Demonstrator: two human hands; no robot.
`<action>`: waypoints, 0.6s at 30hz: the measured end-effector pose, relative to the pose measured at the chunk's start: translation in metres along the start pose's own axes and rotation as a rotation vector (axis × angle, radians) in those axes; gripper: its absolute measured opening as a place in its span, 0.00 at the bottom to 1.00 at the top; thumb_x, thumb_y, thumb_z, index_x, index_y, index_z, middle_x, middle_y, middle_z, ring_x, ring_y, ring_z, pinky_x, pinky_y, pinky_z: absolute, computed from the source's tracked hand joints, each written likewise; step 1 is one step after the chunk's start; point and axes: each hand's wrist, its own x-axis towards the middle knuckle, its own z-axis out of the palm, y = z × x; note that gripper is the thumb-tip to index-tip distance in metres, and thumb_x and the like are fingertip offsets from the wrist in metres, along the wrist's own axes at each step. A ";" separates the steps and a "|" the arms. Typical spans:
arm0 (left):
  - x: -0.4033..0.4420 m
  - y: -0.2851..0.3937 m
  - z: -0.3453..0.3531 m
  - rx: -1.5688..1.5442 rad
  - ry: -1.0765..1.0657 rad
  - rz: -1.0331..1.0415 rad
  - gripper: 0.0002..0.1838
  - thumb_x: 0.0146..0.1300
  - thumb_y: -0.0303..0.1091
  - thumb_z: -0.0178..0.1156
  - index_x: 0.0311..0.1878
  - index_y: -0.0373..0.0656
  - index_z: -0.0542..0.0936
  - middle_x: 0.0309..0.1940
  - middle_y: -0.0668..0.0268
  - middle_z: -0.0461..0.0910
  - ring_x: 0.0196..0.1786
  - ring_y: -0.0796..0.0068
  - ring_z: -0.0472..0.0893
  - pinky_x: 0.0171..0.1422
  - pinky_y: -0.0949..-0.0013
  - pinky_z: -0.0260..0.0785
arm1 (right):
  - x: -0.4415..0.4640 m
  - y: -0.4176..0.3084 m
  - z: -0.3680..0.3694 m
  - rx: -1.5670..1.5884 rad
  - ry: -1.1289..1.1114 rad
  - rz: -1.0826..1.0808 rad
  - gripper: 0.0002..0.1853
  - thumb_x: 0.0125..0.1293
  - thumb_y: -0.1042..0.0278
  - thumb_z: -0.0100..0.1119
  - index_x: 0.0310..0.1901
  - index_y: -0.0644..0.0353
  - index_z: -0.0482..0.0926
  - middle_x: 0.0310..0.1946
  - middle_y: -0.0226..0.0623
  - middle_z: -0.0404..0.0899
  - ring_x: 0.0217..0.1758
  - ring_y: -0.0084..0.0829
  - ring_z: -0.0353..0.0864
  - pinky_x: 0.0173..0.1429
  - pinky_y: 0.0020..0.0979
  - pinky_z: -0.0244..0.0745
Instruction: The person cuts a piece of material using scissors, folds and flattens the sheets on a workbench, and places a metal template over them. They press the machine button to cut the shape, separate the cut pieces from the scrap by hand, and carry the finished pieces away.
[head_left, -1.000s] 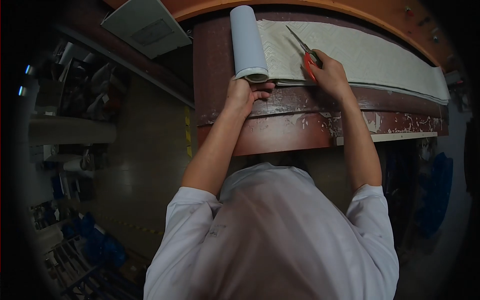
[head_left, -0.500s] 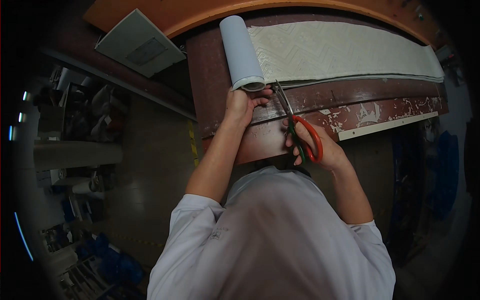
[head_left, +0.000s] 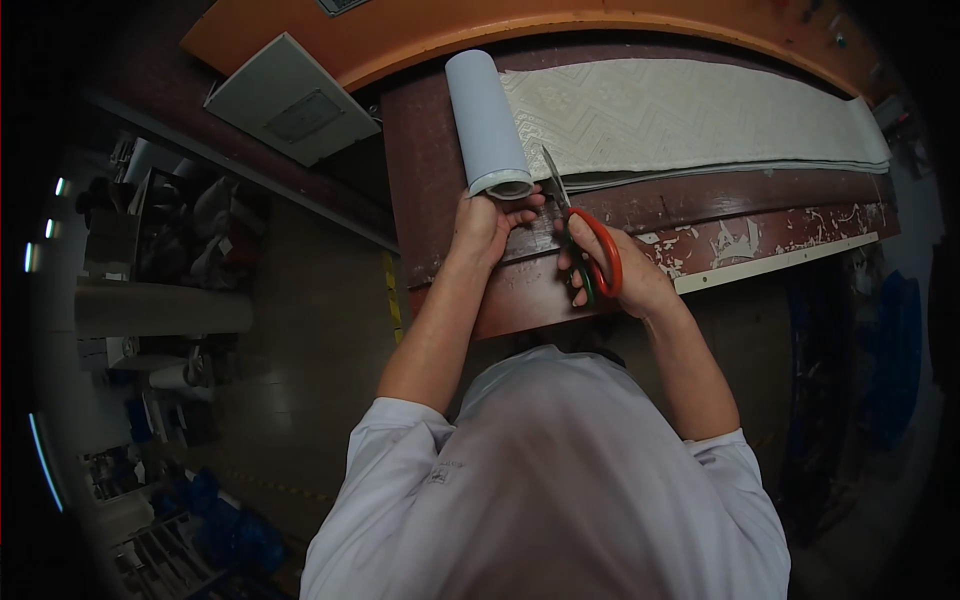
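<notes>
My right hand (head_left: 627,271) grips a pair of scissors (head_left: 607,262) with red and green handles. Their blades point away from me and overlie the near edge of a cream sheet with a zigzag pattern (head_left: 670,115). The sheet lies in layers along the bench, and its left end meets a white roll (head_left: 484,115). My left hand (head_left: 484,225) is closed at the roll's near end, fingers curled under its edge beside the blades. Part of the left fingers is hidden by the roll.
The dark red bench (head_left: 425,190) has worn, peeling paint and a pale strip (head_left: 775,262) along its front edge. An orange curved surface (head_left: 420,50) runs behind it. A pale panel (head_left: 292,100) stands at the left. Shelves and blue bags (head_left: 235,525) are farther off.
The scissors have moved a little left and farther over the sheet, close to the roll. My left hand stays at the roll's end. The whole view has shifted slightly.
</notes>
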 end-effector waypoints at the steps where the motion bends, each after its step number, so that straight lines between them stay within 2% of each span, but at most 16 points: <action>1: 0.000 0.000 0.000 0.000 -0.001 0.001 0.20 0.78 0.33 0.38 0.51 0.32 0.79 0.42 0.49 0.86 0.40 0.61 0.87 0.37 0.64 0.80 | 0.001 0.000 0.001 -0.004 0.005 -0.007 0.33 0.77 0.38 0.51 0.65 0.63 0.73 0.32 0.29 0.76 0.26 0.18 0.77 0.26 0.24 0.79; 4: -0.001 0.001 0.002 -0.012 0.007 0.002 0.19 0.78 0.32 0.39 0.51 0.32 0.79 0.41 0.49 0.86 0.39 0.61 0.87 0.36 0.64 0.80 | -0.007 -0.007 0.008 -0.058 0.048 0.007 0.33 0.76 0.38 0.52 0.65 0.62 0.74 0.29 0.27 0.74 0.24 0.17 0.76 0.26 0.23 0.77; 7: -0.006 0.003 0.007 -0.058 0.003 0.012 0.13 0.77 0.29 0.46 0.53 0.32 0.76 0.42 0.48 0.84 0.41 0.58 0.87 0.34 0.64 0.78 | -0.007 -0.002 0.011 -0.038 0.077 -0.004 0.32 0.76 0.39 0.52 0.66 0.61 0.75 0.28 0.26 0.73 0.22 0.17 0.74 0.26 0.23 0.76; 16: 0.002 -0.007 0.013 -0.044 -0.056 0.021 0.06 0.75 0.29 0.54 0.49 0.39 0.77 0.36 0.58 0.85 0.33 0.71 0.84 0.26 0.73 0.68 | -0.006 -0.006 0.007 -0.069 0.058 -0.013 0.33 0.77 0.39 0.51 0.67 0.62 0.73 0.28 0.27 0.73 0.21 0.17 0.73 0.26 0.22 0.72; 18: 0.003 -0.007 0.013 -0.048 -0.057 0.036 0.08 0.75 0.29 0.53 0.49 0.37 0.79 0.35 0.58 0.84 0.30 0.72 0.82 0.25 0.74 0.66 | -0.001 -0.008 0.006 -0.066 0.050 -0.021 0.32 0.78 0.40 0.51 0.67 0.63 0.73 0.29 0.27 0.73 0.21 0.18 0.73 0.25 0.22 0.71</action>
